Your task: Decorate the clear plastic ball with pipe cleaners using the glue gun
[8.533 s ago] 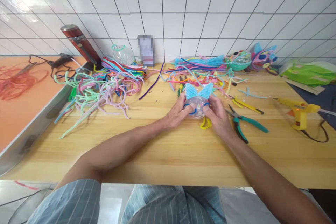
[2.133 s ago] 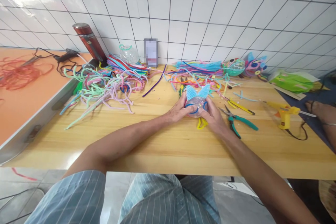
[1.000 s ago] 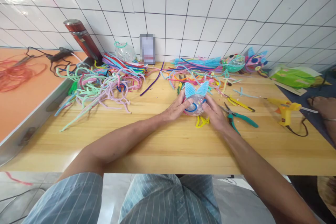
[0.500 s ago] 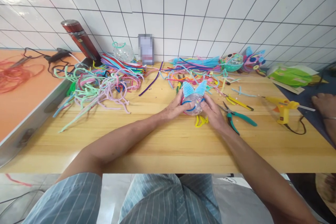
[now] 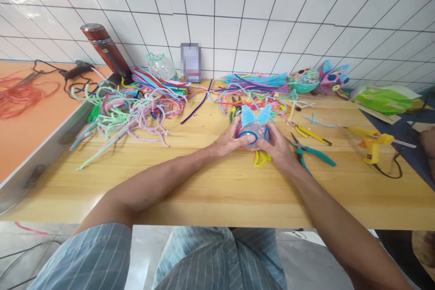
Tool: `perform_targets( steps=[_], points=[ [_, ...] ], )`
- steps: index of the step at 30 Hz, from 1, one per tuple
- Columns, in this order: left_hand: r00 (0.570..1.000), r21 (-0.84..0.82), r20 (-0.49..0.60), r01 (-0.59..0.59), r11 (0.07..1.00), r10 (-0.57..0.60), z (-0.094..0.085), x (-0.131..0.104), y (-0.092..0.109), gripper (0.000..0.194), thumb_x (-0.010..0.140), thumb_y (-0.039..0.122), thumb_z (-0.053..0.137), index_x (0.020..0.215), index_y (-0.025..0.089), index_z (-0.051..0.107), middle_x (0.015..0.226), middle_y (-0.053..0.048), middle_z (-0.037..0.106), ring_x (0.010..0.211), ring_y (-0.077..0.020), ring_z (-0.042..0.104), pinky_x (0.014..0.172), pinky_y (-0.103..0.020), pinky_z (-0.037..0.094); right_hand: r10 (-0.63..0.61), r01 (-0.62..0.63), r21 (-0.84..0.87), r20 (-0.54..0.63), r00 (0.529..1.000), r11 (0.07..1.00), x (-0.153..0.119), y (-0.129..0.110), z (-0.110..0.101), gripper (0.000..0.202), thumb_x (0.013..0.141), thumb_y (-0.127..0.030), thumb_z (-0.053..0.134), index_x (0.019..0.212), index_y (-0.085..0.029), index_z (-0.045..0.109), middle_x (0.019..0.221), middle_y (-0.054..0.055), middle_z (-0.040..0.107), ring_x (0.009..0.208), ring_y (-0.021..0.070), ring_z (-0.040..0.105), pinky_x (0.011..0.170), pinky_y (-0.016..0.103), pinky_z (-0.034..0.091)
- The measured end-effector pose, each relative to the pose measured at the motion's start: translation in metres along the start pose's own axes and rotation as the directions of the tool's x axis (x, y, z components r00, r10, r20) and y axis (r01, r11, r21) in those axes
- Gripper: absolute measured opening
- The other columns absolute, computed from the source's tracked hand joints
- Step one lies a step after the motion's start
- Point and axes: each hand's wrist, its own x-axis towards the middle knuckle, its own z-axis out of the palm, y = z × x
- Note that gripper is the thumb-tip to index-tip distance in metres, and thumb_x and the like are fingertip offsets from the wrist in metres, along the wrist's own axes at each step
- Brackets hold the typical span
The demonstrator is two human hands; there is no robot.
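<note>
A clear round ball (image 5: 252,129) with two light-blue pipe-cleaner ears (image 5: 256,115) on top and blue rings on its front is held between my hands, just above the wooden table. My left hand (image 5: 231,139) grips its left side, thumb on the front by a blue ring. On the opposite side, my right hand (image 5: 277,145) is closed round it, its thumb near the other blue ring. The fingers behind the ball are hidden. Right below it lie bent yellow pipe cleaners (image 5: 262,158). Teal-handled pliers (image 5: 314,154) rest to the right of my right hand.
Tangled pipe cleaners (image 5: 129,113) cover the left, beside a red thermos (image 5: 107,52). A phone (image 5: 190,62) leans on the tiled wall. Decorated balls (image 5: 303,80) stand at the back right. A yellow glue gun (image 5: 372,142) and yellow cutter (image 5: 314,136) lie right. Another person's hand (image 5: 428,140) is at the right edge.
The view has shifted slightly, so most things sit a little further right. My right thumb has moved lower on the ball. Both hands still hold it. The other person's hand has drawn rightward.
</note>
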Motion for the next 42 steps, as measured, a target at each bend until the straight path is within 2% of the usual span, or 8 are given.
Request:
perform_targets(
  steps=[4, 14, 21, 25, 30, 33, 38, 42],
  points=[
    [0.998, 0.093, -0.029, -0.045, 0.995, 0.048, 0.005, -0.002, -0.007, 0.13, 0.07, 0.081, 0.098, 0.168, 0.02, 0.04, 0.176, -0.023, 0.047, 0.165, -0.0452, 0.048, 0.139, -0.06, 0.042, 0.023, -0.019, 0.071, -0.057, 0.998, 0.997, 0.002, 0.0, 0.0, 0.091, 0.087, -0.082, 0.086, 0.159, -0.032, 0.062, 0.168, 0.01, 0.067, 0.158, 0.0398, 0.061, 0.132, 0.057, 0.053],
    [0.999, 0.168, -0.039, -0.007, 0.986, 0.014, 0.002, -0.002, -0.01, 0.114, 0.077, 0.072, 0.097, 0.161, 0.018, 0.043, 0.165, -0.022, 0.057, 0.156, -0.0414, 0.059, 0.133, -0.056, 0.049, -0.07, 0.07, 0.025, -0.027, 0.997, 0.997, 0.0, 0.001, -0.01, 0.1, 0.088, -0.078, 0.088, 0.17, -0.032, 0.052, 0.177, 0.012, 0.058, 0.165, 0.0379, 0.054, 0.137, 0.058, 0.047],
    [1.0, 0.164, -0.004, -0.019, 0.986, 0.02, -0.003, 0.001, -0.011, 0.114, 0.077, 0.073, 0.096, 0.161, 0.017, 0.042, 0.17, -0.023, 0.054, 0.159, -0.0428, 0.056, 0.135, -0.055, 0.048, -0.023, 0.027, 0.038, -0.106, 0.994, 0.999, 0.003, 0.0, -0.015, 0.079, 0.095, -0.084, 0.076, 0.159, -0.037, 0.068, 0.167, 0.008, 0.069, 0.161, 0.0383, 0.059, 0.138, 0.062, 0.046],
    [1.0, 0.166, 0.008, -0.005, 0.986, 0.004, -0.005, 0.0, -0.013, 0.114, 0.076, 0.073, 0.096, 0.162, 0.02, 0.043, 0.167, -0.02, 0.058, 0.156, -0.0425, 0.059, 0.132, -0.056, 0.051, -0.03, 0.034, 0.071, -0.058, 0.998, 0.997, 0.007, -0.001, -0.012, 0.084, 0.089, -0.084, 0.083, 0.156, -0.035, 0.069, 0.165, 0.008, 0.071, 0.16, 0.0389, 0.06, 0.136, 0.061, 0.049],
    [0.999, 0.143, 0.031, 0.004, 0.99, -0.008, -0.006, 0.0, -0.013, 0.112, 0.078, 0.071, 0.096, 0.161, 0.02, 0.041, 0.165, -0.02, 0.058, 0.156, -0.042, 0.059, 0.132, -0.056, 0.051, -0.027, 0.027, 0.073, 0.001, 1.0, 0.997, 0.007, -0.003, -0.012, 0.078, 0.093, -0.079, 0.083, 0.155, -0.035, 0.069, 0.165, 0.008, 0.071, 0.16, 0.0368, 0.06, 0.135, 0.058, 0.05],
    [1.0, 0.136, 0.03, -0.006, 0.991, 0.002, -0.005, 0.0, -0.012, 0.11, 0.079, 0.068, 0.096, 0.161, 0.019, 0.04, 0.165, -0.022, 0.057, 0.156, -0.0426, 0.059, 0.132, -0.056, 0.05, -0.033, 0.035, 0.069, -0.034, 0.999, 0.997, 0.004, -0.002, -0.011, 0.076, 0.096, -0.08, 0.079, 0.155, -0.034, 0.068, 0.164, 0.008, 0.071, 0.156, 0.0369, 0.063, 0.134, 0.058, 0.05],
    [0.999, 0.098, 0.025, 0.018, 0.995, -0.021, -0.003, 0.001, -0.01, 0.114, 0.077, 0.072, 0.096, 0.162, 0.02, 0.041, 0.163, -0.021, 0.059, 0.154, -0.0436, 0.061, 0.129, -0.058, 0.053, -0.195, 0.167, -0.148, -0.204, 0.959, 0.975, -0.001, -0.008, -0.019, 0.06, 0.099, -0.068, 0.081, 0.15, -0.037, 0.072, 0.159, 0.009, 0.071, 0.15, 0.0375, 0.066, 0.124, 0.06, 0.059],
    [0.999, 0.088, 0.033, 0.008, 0.996, -0.011, -0.004, 0.004, -0.008, 0.117, 0.074, 0.076, 0.096, 0.162, 0.02, 0.043, 0.164, -0.02, 0.06, 0.155, -0.0435, 0.06, 0.131, -0.057, 0.052, -0.366, 0.294, -0.385, -0.128, 0.922, 0.875, 0.0, -0.016, -0.03, 0.034, 0.099, -0.058, 0.083, 0.126, -0.038, 0.084, 0.141, 0.009, 0.08, 0.141, 0.039, 0.07, 0.122, 0.064, 0.059]
  ],
)
